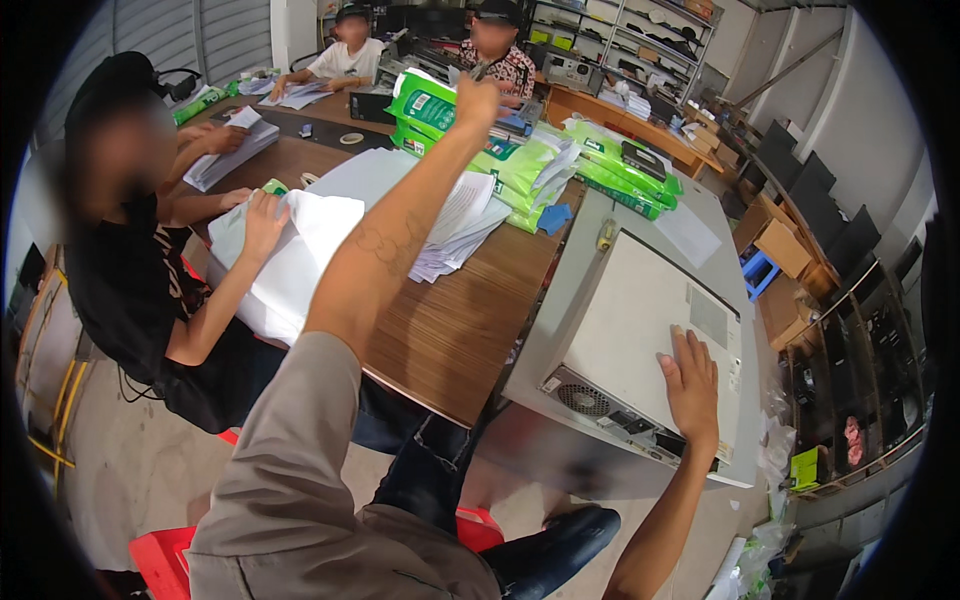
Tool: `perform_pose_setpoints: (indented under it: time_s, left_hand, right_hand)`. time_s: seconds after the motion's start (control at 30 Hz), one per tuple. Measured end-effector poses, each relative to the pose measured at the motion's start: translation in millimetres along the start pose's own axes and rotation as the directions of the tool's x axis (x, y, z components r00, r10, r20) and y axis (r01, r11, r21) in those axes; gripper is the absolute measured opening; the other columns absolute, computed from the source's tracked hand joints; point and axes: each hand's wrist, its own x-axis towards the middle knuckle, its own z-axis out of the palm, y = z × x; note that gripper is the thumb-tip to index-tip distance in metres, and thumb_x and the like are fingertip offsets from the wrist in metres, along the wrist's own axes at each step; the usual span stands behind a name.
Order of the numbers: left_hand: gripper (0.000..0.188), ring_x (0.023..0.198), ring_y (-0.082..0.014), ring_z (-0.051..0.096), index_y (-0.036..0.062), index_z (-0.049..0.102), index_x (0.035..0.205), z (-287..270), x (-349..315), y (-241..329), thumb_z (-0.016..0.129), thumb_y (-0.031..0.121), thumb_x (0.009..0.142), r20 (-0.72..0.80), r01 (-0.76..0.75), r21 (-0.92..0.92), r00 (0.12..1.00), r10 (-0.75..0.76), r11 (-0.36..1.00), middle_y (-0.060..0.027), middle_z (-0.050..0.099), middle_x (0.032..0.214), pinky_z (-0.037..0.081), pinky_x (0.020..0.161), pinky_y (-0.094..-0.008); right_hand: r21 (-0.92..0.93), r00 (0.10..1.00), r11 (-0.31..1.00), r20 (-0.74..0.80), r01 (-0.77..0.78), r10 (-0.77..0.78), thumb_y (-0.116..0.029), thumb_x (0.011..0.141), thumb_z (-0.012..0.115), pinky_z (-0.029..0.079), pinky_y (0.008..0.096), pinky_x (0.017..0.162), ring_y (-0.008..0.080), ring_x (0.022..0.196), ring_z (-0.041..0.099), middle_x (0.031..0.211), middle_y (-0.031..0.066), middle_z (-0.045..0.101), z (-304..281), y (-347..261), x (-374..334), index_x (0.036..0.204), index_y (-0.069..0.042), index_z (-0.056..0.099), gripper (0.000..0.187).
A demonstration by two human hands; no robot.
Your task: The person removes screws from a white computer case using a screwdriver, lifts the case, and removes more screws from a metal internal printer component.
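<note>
Computer case [630, 330], one, off-white metal, lying flat on the grey table [558, 300], its broad panel facing up and its fan grille [580, 399] facing the person; its long axis appears to be running away from the body, leaning slightly, though the lens is bending its edges. Right hand [692, 388], bare: resting palm down on the panel's near right part, touching; fingers are lying extended and close together, pointing away from the person, thumb standing apart, nothing being gripped. Most of the panel is extending leftward and forward from these fingertips. Left hand [477, 100], bare: reaching far forward on an outstretched arm, well apart from the case, which is lying to its right and back toward the body; the right is thus the nearer hand. Left fingers appear to be curling, but whether they are pinching the small dark item showing at their tips cannot be made out. Adjoining items: green paper packs [425, 108], sitting near the left hand; printed sheets [455, 235], piling unevenly on the wood-topped table [450, 340]; further green packs [620, 172], lying beyond the case; co-worker in black [140, 310], seated at left, handling white sheets [312, 265].
</note>
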Motion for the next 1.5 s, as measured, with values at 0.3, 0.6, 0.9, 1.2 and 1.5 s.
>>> perform_pose_setpoints:
  time_s: [0.3,0.6,0.9,1.2,1.5]
  left_hand:
    - [0.039,0.066,-0.0208,0.069,-0.0018,0.04,0.137,23.1,-94.6,-47.5,0.047,0.013,0.101,0.379,-0.211,0.317,0.922,0.08,0.924,-0.0155,0.068,0.098,0.053,0.064,-0.0327]
    - [0.06,0.117,-0.0226,0.055,0.0051,0.044,0.143,81.3,-229.0,-157.7,0.041,0.052,0.105,0.203,0.005,0.095,0.979,-0.024,0.995,-0.0146,0.057,0.129,0.045,0.099,-0.0384]
    - [0.059,0.111,-0.0208,0.055,0.002,0.046,0.141,67.4,-243.9,-185.6,0.038,0.049,0.107,0.359,0.142,0.03,0.922,-0.144,0.989,-0.0127,0.058,0.125,0.045,0.098,-0.0367]
    - [0.054,0.114,-0.0207,0.056,-0.0024,0.049,0.138,64.5,-239.6,-199.1,0.036,0.041,0.109,0.357,0.04,0.108,0.931,-0.076,0.993,-0.0136,0.059,0.122,0.045,0.101,-0.0346]
    - [0.047,0.116,-0.0282,0.056,-0.0027,0.057,0.128,68.6,-241.8,-193.1,0.039,0.035,0.108,0.321,0.015,0.15,0.945,-0.063,0.989,-0.0182,0.06,0.122,0.04,0.104,-0.0365]
  right_hand:
    - [0.031,0.998,1.0,-0.066,0.002,0.0,-0.049,0.101,0.046,0.017,0.0487,0.121,0.038,0.147,0.03,0.156,0.0177,0.039,1.2,6.7,-5.6,0.152,-0.012,0.041,0.063]
    - [0.067,0.998,0.998,-0.066,0.002,0.002,-0.056,0.1,0.045,0.017,0.0493,0.121,0.0366,0.147,0.029,0.155,0.016,0.04,-0.7,2.9,-1.0,0.151,-0.012,0.041,0.068]
    - [0.062,0.997,0.998,-0.08,0.014,-0.009,-0.051,0.1,0.048,0.018,0.0498,0.121,0.0384,0.146,0.031,0.153,0.0186,0.042,-0.2,3.4,-4.8,0.151,-0.01,0.042,0.065]
    - [0.064,0.998,0.998,-0.067,0.014,-0.01,-0.052,0.1,0.048,0.019,0.0493,0.121,0.0387,0.146,0.031,0.153,0.0192,0.042,-3.0,-1.3,-3.8,0.15,-0.01,0.043,0.065]
    - [0.059,0.997,0.998,-0.07,0.017,-0.013,-0.049,0.101,0.048,0.019,0.0484,0.121,0.039,0.145,0.032,0.154,0.0194,0.042,-1.8,0.4,-3.3,0.151,-0.012,0.043,0.062]
